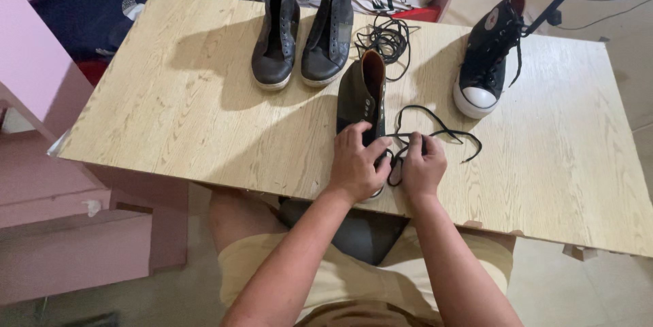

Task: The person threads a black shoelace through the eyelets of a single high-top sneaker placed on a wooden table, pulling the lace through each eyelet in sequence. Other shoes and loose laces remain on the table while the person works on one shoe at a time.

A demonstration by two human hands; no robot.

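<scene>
- Left hand [357, 164] clamps over the toe of the dark high-top shoe [364, 92], pinning it to the wooden table [190, 109] near the front edge.
- Right hand [423, 164] pinches the black lace [435, 129] just beside the shoe, keeping it taut.
- Loose lace pile [388, 38], dark shoe pair [303, 31] and black sneaker [490, 55] sit further back, out of the way.
</scene>
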